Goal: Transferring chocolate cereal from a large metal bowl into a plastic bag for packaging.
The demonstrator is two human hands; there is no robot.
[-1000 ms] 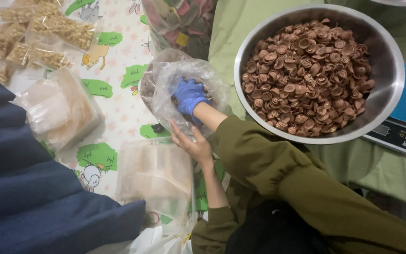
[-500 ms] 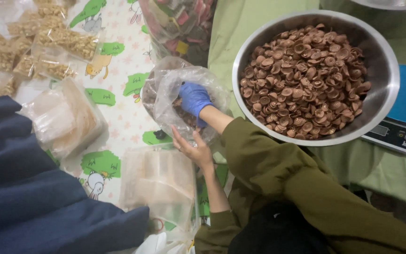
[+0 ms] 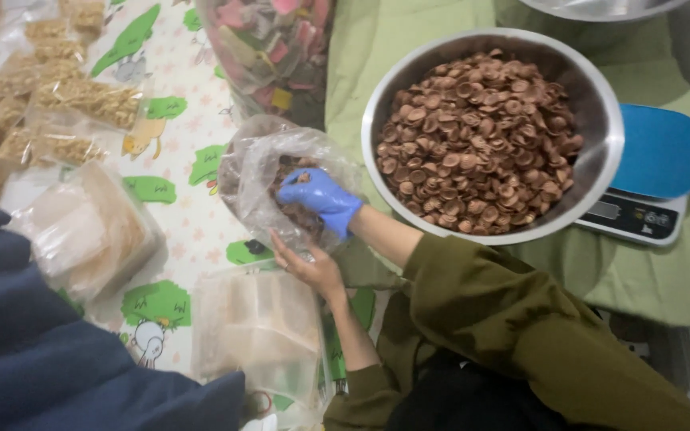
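Head view: gloved right hand inside clear bag, fingers cupping brown snacks; bare left hand grips bag; steel bowl full.

Under my hands lies a pale mat printed with green patches and little cartoon animals, spread flat over the floor. To the right of my hands a green cloth covers the ground, wrinkled in soft folds. Beyond them, further out, a kitchen scale with a blue top sits on that cloth. To the left, a dark blue fabric bunches up at the near edge. The light is soft and even, with only faint shadows. No wall or window shows from here.
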